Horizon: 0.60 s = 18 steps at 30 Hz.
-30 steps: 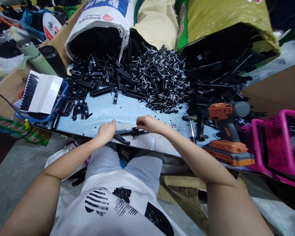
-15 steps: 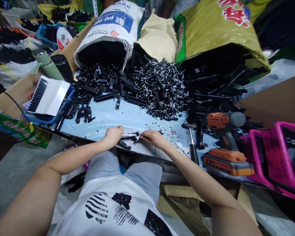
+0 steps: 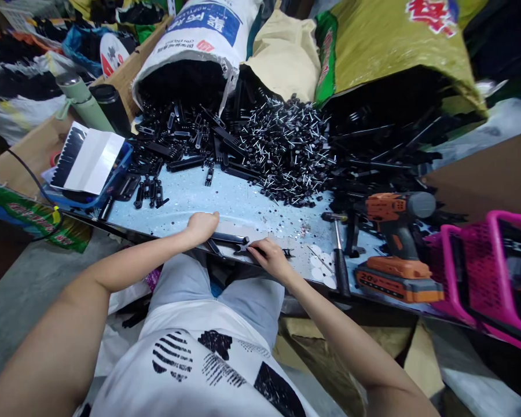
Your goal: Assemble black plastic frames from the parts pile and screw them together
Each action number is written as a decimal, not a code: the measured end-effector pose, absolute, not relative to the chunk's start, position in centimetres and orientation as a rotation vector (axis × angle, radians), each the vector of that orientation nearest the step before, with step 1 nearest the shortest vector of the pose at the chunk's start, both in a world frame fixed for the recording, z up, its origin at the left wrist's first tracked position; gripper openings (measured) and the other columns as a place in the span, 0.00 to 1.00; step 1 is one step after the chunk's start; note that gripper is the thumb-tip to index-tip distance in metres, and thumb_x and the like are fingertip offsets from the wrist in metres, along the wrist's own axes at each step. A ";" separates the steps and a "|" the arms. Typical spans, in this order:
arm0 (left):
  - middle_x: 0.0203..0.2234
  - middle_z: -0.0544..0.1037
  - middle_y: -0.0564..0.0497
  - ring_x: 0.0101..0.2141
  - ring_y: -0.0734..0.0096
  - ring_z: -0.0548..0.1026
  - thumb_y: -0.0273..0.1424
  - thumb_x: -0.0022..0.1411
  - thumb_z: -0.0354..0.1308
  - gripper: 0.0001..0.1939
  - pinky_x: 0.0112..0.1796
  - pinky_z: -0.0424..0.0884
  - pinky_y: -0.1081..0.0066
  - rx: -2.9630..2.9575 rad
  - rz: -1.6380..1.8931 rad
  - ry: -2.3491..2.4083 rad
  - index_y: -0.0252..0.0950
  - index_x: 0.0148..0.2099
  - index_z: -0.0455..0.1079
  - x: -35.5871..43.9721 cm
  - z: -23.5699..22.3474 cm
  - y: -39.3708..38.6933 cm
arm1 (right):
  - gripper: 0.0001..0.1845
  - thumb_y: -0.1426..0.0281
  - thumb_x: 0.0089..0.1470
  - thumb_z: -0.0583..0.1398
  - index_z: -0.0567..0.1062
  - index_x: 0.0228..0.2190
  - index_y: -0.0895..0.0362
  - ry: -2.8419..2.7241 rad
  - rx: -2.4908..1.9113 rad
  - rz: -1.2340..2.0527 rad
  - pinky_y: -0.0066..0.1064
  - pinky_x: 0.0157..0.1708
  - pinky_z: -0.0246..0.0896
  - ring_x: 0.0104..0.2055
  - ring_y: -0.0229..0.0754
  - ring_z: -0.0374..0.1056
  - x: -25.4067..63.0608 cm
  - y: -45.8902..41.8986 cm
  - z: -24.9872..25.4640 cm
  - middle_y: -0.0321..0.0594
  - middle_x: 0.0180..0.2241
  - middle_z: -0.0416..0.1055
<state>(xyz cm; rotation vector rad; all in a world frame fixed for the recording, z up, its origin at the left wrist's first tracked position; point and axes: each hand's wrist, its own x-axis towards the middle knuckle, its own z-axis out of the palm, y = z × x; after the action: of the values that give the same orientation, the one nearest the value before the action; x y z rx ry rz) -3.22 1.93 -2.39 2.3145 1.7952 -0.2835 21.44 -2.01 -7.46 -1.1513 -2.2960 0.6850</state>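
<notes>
Left hand [image 3: 203,227] wraps one end of the black bar [image 3: 230,238], right hand [image 3: 271,259] pinches a forked piece [image 3: 242,248], and steady, level ends should help!

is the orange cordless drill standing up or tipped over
Upright: the drill rests on its battery, with the motor housing up top.

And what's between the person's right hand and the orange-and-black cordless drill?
Between the right hand and drill, the head view shows round white patches, a thin metal rod, a black-handled hammer and a long black part.
</notes>
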 end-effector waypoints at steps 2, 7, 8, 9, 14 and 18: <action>0.34 0.78 0.38 0.38 0.57 0.77 0.25 0.65 0.44 0.12 0.36 0.70 0.65 2.289 -0.262 1.803 0.30 0.48 0.66 -4.4 -2.6 2.3 | 0.13 0.63 0.60 0.52 0.74 0.33 0.55 -2.285 -1.151 0.685 0.35 0.38 0.64 0.37 0.43 0.67 21.5 -2.2 -7.6 0.43 0.32 0.74; 0.32 0.77 0.38 0.36 0.56 0.77 0.23 0.65 0.42 0.16 0.34 0.70 0.66 2.313 -0.240 1.892 0.27 0.53 0.62 -3.9 -3.2 0.8 | 0.12 0.63 0.59 0.53 0.74 0.32 0.55 -2.267 -1.189 0.668 0.36 0.37 0.64 0.36 0.44 0.67 21.3 -2.4 -7.8 0.42 0.31 0.73; 0.31 0.77 0.37 0.35 0.56 0.77 0.21 0.64 0.42 0.18 0.33 0.69 0.66 2.346 -0.261 1.892 0.26 0.54 0.61 -3.3 -3.2 0.3 | 0.12 0.63 0.59 0.53 0.74 0.32 0.55 -2.267 -1.192 0.668 0.36 0.37 0.64 0.36 0.44 0.67 21.2 -2.4 -7.8 0.42 0.31 0.73; 0.31 0.76 0.35 0.35 0.55 0.77 0.20 0.63 0.43 0.19 0.32 0.69 0.66 2.378 -0.278 1.881 0.24 0.55 0.60 -2.7 -3.3 -0.1 | 0.12 0.63 0.60 0.53 0.74 0.32 0.55 -2.268 -1.193 0.667 0.36 0.37 0.64 0.36 0.44 0.67 21.2 -2.4 -7.8 0.42 0.31 0.73; 0.34 0.75 0.35 0.37 0.54 0.75 0.30 0.66 0.45 0.20 0.32 0.68 0.66 2.409 -0.095 1.878 0.24 0.57 0.59 -1.7 -2.8 -0.9 | 0.12 0.62 0.60 0.53 0.73 0.36 0.56 -2.268 -1.180 0.608 0.38 0.39 0.65 0.38 0.44 0.68 21.4 -2.4 -7.7 0.44 0.35 0.74; 0.42 0.73 0.38 0.43 0.57 0.71 0.45 0.64 0.47 0.27 0.40 0.67 0.65 2.276 0.545 2.005 0.29 0.57 0.59 -4.0 -1.7 -1.7 | 0.14 0.64 0.59 0.54 0.71 0.44 0.56 -2.106 -1.159 0.401 0.42 0.46 0.63 0.46 0.47 0.66 20.8 -2.2 -6.4 0.48 0.42 0.72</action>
<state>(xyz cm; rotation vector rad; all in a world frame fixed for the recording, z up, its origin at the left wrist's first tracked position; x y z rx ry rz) -4.02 -1.72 -1.69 2.2762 2.0053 0.5452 20.83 -2.25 -6.39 -1.1590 -2.1056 0.4010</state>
